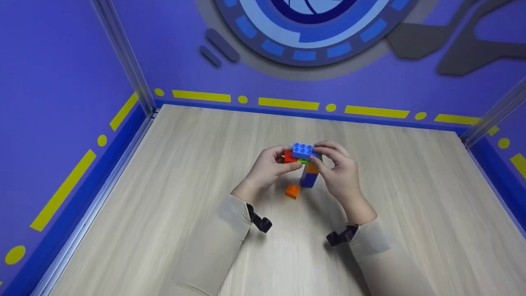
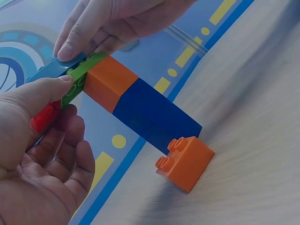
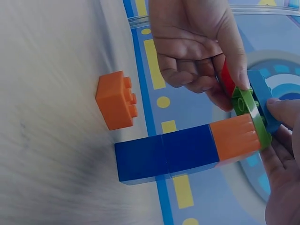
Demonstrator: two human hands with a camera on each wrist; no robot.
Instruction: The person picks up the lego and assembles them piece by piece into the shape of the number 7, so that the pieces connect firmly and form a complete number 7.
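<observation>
A tower stands on the table: two stacked dark blue bricks [image 3: 166, 157], an orange brick [image 2: 110, 83] over them, and a thin green brick [image 3: 253, 115] across the top, reaching out to one side. A lighter blue brick [image 1: 302, 150] lies on the green one, its studs facing up. Beside it, a red brick [image 2: 45, 117] shows partly between the left fingers. My left hand [image 1: 267, 167] grips the red brick and the green brick's overhanging end, thumb on the near side. From the right, my right hand [image 1: 340, 170] pinches the lighter blue brick between thumb and fingers.
A loose orange brick [image 1: 292, 191] sits on the wooden table [image 1: 197, 164], just left of the tower's foot and nearer to me. Blue-purple panels [image 1: 287, 88] with yellow marks wall the table at the back and sides. Both wrists carry a black camera mount [image 1: 261, 222].
</observation>
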